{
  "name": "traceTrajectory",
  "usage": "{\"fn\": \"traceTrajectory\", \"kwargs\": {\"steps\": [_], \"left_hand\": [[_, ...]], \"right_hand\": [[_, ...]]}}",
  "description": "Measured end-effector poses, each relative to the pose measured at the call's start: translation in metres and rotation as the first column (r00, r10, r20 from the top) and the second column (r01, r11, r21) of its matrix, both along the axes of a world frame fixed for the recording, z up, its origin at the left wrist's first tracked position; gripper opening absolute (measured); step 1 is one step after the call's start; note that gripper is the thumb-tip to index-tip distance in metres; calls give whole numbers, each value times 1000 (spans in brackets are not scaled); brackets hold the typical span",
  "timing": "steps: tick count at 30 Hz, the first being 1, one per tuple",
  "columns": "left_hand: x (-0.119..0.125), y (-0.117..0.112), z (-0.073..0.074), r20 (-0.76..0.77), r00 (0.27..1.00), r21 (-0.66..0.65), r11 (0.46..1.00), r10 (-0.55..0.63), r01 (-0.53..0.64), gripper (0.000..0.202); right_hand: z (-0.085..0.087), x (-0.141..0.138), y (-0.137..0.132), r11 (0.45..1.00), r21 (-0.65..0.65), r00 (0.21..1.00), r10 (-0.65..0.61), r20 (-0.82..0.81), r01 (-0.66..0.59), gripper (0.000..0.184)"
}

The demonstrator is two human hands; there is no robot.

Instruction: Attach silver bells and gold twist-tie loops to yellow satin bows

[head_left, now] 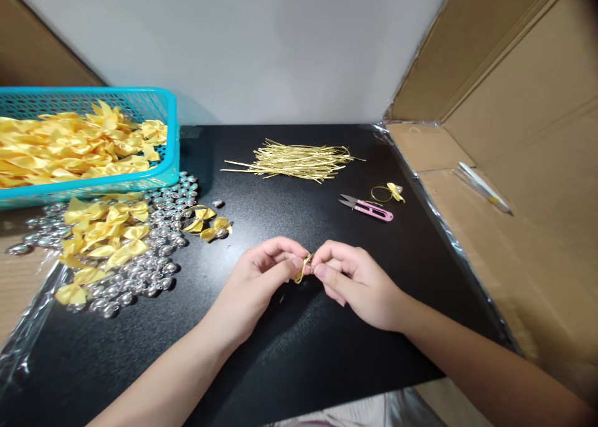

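My left hand (268, 268) and my right hand (352, 277) meet over the middle of the black table, fingertips almost touching. Both pinch a thin gold cord (303, 270), which bends into a small loop between them. Whatever else the fingers cover is hidden. To the left lie yellow satin bows (109, 227) on a spread of shiny silver beads (149, 274). A few bows with a dark loop (217, 227) sit close by. Beyond my hands rests a bundle of gold cords (301, 160). Pink thread snips (369, 209) lie beyond my right hand.
A turquoise basket (174, 134) full of yellow bows stands at the back left. At the right is a bow tied with a cord loop (392, 192). White tweezers (483, 187) lie on cardboard (523, 259) past the black table's (261, 377) right edge. A white wall closes the back.
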State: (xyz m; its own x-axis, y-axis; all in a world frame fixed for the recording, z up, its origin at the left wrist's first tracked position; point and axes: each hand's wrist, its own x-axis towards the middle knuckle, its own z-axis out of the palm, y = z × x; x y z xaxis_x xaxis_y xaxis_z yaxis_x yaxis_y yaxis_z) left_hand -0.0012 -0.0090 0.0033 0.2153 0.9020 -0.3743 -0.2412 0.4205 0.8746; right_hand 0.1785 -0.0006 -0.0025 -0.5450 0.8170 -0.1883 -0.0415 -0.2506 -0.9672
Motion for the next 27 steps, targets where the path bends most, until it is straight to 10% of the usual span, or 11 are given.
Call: {"fn": "traceTrajectory", "kwargs": {"steps": [27], "left_hand": [[2, 1, 2, 188, 982, -155, 987, -13, 42, 9]], "right_hand": [[-2, 2, -3, 1000, 0, 1000, -2, 10, 2, 29]]}}
